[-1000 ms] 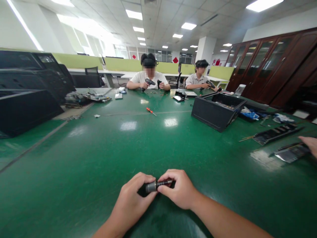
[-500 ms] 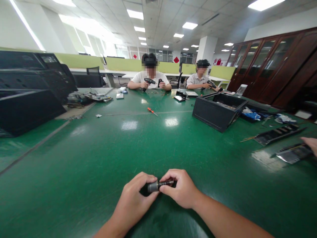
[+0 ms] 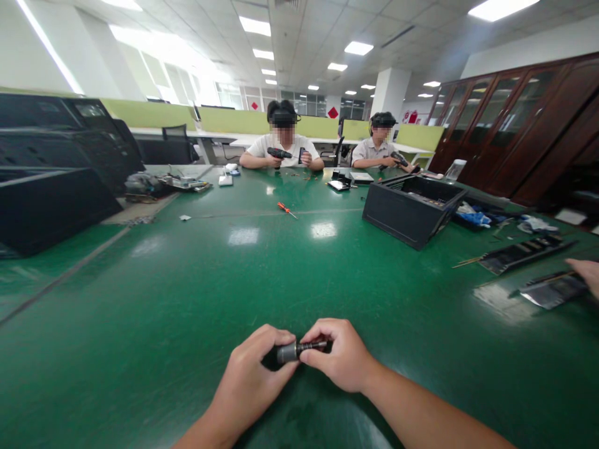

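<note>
My left hand (image 3: 253,365) is closed around a short dark-grey cylinder (image 3: 286,353), thumb below and fingers above. From the cylinder's right end juts a thin, ridged metal shaft (image 3: 314,345), which my right hand (image 3: 345,357) pinches between thumb and fingertips. The two hands almost touch, low over the green table (image 3: 224,293) near its front edge. What kind of part the cylinder and shaft make up cannot be made out. The palms hide its far left end and some of the shaft.
An orange-handled screwdriver (image 3: 283,207) lies mid-table. Beyond it a person (image 3: 281,149) holds a power drill (image 3: 281,153); another person (image 3: 378,146) sits right. A black computer case (image 3: 407,215) stands right, more cases (image 3: 51,212) left. Someone else's hand (image 3: 584,271) enters at right.
My hands keep the same hold, with barely any shift. Across the table, the person's drill has swung to a more level position. The view has drifted very slightly.
</note>
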Action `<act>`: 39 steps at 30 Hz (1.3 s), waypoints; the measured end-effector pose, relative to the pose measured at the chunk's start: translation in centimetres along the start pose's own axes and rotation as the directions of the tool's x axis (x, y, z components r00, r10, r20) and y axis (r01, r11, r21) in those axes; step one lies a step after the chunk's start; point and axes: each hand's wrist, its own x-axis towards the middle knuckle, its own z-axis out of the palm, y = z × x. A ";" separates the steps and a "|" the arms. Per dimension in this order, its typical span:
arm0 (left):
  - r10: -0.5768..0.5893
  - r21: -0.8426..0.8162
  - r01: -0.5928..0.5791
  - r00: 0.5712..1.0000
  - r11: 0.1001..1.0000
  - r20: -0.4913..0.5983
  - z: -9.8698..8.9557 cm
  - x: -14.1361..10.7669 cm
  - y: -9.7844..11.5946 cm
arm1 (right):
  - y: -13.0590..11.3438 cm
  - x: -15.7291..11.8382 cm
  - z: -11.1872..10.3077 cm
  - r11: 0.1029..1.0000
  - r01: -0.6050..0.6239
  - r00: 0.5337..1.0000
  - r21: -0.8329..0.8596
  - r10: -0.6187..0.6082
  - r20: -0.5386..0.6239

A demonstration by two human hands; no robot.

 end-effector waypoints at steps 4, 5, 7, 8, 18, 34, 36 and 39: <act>0.013 0.008 -0.013 1.000 1.000 -0.012 -0.1 0.2 0.2 | 0.0 0.0 -0.1 1.000 -0.001 1.000 -0.002 0.001 0.010; 0.014 0.007 -0.014 1.000 1.000 -0.015 -0.1 0.2 0.2 | 0.1 0.1 -0.1 1.000 -0.001 1.000 0.000 0.001 0.011; 0.014 0.004 -0.014 1.000 1.000 -0.019 -0.1 0.2 0.2 | 0.1 0.1 -0.1 1.000 -0.002 1.000 0.003 0.002 0.009; 0.014 0.003 -0.014 1.000 1.000 -0.018 -0.1 0.2 0.2 | 0.1 0.1 -0.1 1.000 -0.002 1.000 0.003 0.002 0.008; 0.006 0.003 -0.006 1.000 1.000 0.001 0.1 0.1 0.0 | 0.2 -0.1 0.1 0.997 -0.033 0.999 0.074 0.031 0.033; 0.016 -0.006 -0.016 1.000 1.000 -0.017 0.0 0.1 0.3 | 0.1 0.0 0.2 0.991 -0.059 0.998 0.119 0.056 0.034; 0.018 -0.007 -0.018 1.000 1.000 -0.012 0.0 0.1 0.3 | 0.1 0.0 0.2 0.991 -0.060 0.998 0.121 0.056 0.034; 0.019 -0.005 -0.019 1.000 1.000 -0.003 0.0 0.1 0.3 | 0.1 0.0 0.2 0.991 -0.060 0.998 0.122 0.056 0.036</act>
